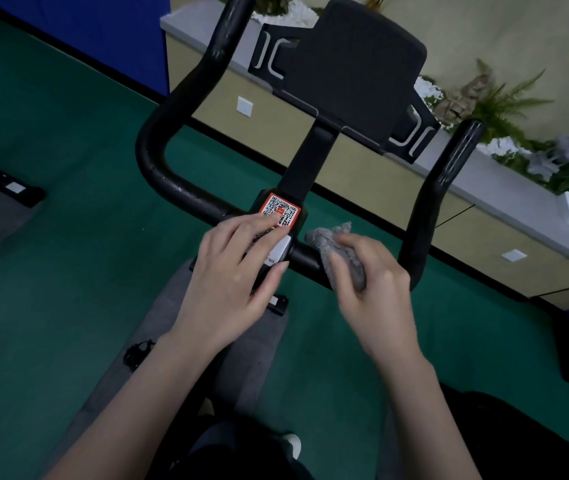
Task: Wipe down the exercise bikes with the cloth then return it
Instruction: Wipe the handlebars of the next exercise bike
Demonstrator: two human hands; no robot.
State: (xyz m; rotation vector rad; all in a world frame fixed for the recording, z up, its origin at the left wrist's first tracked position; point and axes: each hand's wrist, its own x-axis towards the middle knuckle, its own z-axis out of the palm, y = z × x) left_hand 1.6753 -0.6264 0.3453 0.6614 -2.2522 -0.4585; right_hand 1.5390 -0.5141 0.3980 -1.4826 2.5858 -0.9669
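Observation:
A black exercise bike fills the head view, its curved handlebar rising on both sides of a dark console. An orange QR sticker sits on the stem at the bar's centre. My left hand rests on that centre, fingers fairly straight, fingertips touching the sticker's lower edge. My right hand grips a crumpled grey cloth and presses it against the crossbar just right of the stem. Part of the cloth sticks out above my fingers.
Green floor surrounds the bike, with a grey mat under it. A beige ledge with plants and white stones runs behind. Another machine's black base sits at the left. A pedal shows below my left forearm.

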